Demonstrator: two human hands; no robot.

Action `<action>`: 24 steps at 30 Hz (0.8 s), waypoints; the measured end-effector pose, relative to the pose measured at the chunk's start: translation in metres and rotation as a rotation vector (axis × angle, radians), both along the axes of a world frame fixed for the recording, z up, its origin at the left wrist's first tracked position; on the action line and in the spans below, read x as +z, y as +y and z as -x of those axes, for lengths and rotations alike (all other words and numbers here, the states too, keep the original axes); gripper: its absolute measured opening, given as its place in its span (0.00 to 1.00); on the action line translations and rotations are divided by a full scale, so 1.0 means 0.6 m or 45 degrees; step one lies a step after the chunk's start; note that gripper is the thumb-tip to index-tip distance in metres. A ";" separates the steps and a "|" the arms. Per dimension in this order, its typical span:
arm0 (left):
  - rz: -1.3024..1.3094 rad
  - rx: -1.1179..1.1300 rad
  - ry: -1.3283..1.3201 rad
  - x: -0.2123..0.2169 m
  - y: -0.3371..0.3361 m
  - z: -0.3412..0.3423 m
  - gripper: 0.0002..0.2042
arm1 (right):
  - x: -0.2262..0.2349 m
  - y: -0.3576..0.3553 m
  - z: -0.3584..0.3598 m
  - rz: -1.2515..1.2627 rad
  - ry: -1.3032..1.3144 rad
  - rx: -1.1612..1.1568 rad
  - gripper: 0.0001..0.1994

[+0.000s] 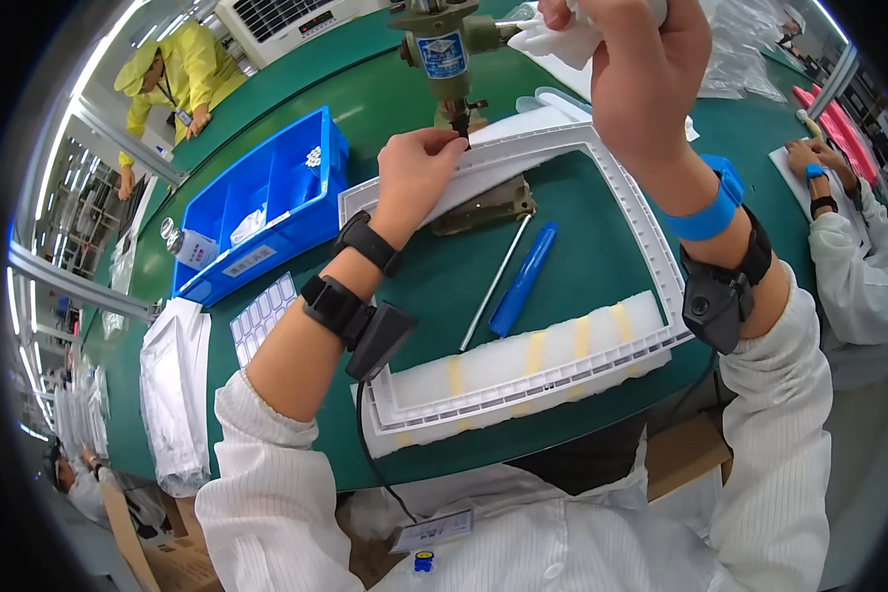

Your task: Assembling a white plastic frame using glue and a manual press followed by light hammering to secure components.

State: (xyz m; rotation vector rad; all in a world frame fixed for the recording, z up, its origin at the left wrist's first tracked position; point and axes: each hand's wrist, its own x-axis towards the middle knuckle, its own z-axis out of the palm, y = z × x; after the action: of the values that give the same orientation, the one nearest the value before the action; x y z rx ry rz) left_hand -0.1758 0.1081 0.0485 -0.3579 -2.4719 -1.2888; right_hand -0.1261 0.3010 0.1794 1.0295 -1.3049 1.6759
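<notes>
The left hand [416, 170] pinches the top edge of a big white frame [673, 266], right under the tip of a hanging screwdriver [444, 54]. The fingers are closed on that edge. The right hand [641, 69] is up high, closed around the tool's handle, with a white cloth [553, 39] bunched by its fingers.

The frame lies flat on the green table [385, 89], and it runs from the left hand's grip down toward the person. Its near edge rests on one white foam block [553, 355] with four yellow tape strips across it.

Inside the frame, just below the pinch, sits a dull metal bracket [488, 205]. Further down lie two things side by side — a thin metal rod [495, 283] and a blue pen [523, 279].

To the left of the left hand stands one blue bin [266, 202] with walls that split it into boxes. One box holds a small heap of white bits [313, 156] and another holds a white bag [248, 226]. A white label is stuck on the bin's front wall.

Below the bin lies a sheet of small white stickers [261, 316] in rows. Further left sits a stack of clear bags [175, 395].

The tool has a blue and white label on its body. Two more people work nearby — one in yellow [173, 79] far off to the left, one in white [858, 266] to the right.
</notes>
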 end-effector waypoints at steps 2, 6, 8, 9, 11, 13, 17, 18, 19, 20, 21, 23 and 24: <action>-0.014 -0.003 -0.005 -0.001 0.002 0.000 0.14 | 0.000 0.001 0.000 -0.004 -0.015 -0.048 0.02; 0.003 -0.021 -0.023 0.004 0.000 -0.005 0.15 | -0.008 0.008 -0.008 -0.048 -0.011 -0.108 0.01; 0.025 -0.023 -0.040 0.005 0.000 -0.005 0.16 | -0.011 0.009 -0.012 -0.060 -0.011 -0.095 0.01; 0.029 -0.019 -0.042 0.004 0.002 -0.004 0.16 | -0.011 0.012 -0.011 -0.060 -0.011 -0.096 0.01; 0.037 -0.013 -0.044 0.002 0.001 -0.004 0.16 | -0.008 0.013 -0.010 -0.105 -0.080 -0.153 0.02; 0.072 0.003 -0.018 0.002 -0.005 -0.004 0.17 | -0.001 0.009 -0.009 -0.103 -0.096 -0.155 0.03; 0.007 0.003 -0.011 0.002 0.002 -0.004 0.14 | 0.020 0.008 0.001 -0.070 -0.101 -0.033 0.04; 0.018 0.004 -0.003 0.001 -0.003 -0.004 0.14 | 0.024 0.009 0.005 -0.065 -0.103 -0.027 0.04; 0.029 0.005 0.005 0.000 -0.007 -0.004 0.14 | 0.029 0.009 0.008 -0.113 -0.130 -0.013 0.05; 0.028 -0.002 0.006 0.002 -0.003 -0.004 0.14 | 0.037 0.015 0.009 -0.167 -0.154 -0.012 0.06; 0.031 -0.006 0.012 0.003 0.001 -0.004 0.14 | 0.043 0.021 0.016 -0.168 -0.153 -0.019 0.06; 0.035 -0.008 0.016 0.004 0.002 -0.006 0.14 | 0.056 0.025 0.025 -0.246 -0.075 0.059 0.08; 0.061 -0.009 0.004 0.005 -0.001 -0.007 0.15 | 0.059 0.026 0.021 -0.244 -0.076 0.061 0.08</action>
State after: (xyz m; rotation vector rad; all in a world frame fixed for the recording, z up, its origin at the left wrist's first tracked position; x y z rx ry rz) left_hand -0.1715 0.1074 0.0513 -0.3809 -2.5048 -1.2323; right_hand -0.1389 0.3166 0.2147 1.1367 -1.5143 1.6520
